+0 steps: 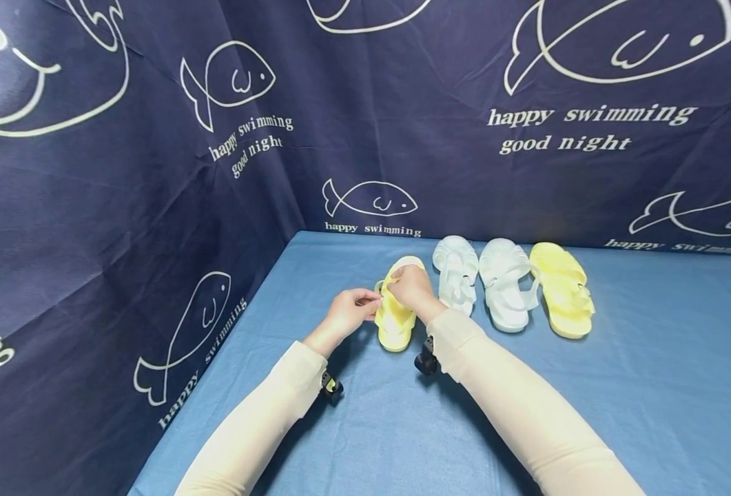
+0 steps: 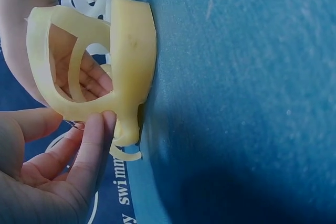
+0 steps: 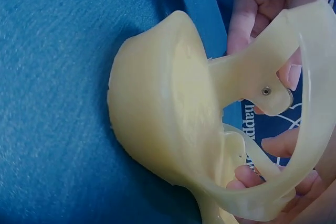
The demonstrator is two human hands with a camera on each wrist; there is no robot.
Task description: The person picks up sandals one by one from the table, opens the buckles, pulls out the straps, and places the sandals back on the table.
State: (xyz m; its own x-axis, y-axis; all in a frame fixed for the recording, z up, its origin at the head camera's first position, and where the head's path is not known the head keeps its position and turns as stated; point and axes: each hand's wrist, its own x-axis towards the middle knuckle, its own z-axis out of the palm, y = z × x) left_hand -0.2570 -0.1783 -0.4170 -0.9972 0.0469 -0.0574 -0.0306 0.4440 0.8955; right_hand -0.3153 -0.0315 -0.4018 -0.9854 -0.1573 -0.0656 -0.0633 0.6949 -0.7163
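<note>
A yellow sandal [image 1: 395, 327] lies sole down on the blue cloth, its toe pointing away. At its left side, my left hand [image 1: 348, 313] pinches the ankle strap [image 2: 79, 109] between thumb and fingertips, next to the small metal stud [image 3: 266, 91]. My right hand [image 1: 411, 286] reaches over the front part, fingers curled about a front strap [image 3: 257, 156]; its exact grip is partly hidden. The strap's loop stands up over the heel [image 3: 152, 103].
Right of the yellow sandal stand two pale whitish sandals [image 1: 455, 265] [image 1: 506, 317] and another yellow sandal [image 1: 568, 324] in a row. A dark blue curtain [image 1: 365, 131] with fish prints hangs behind and at the left of the blue-covered table [image 1: 650, 386].
</note>
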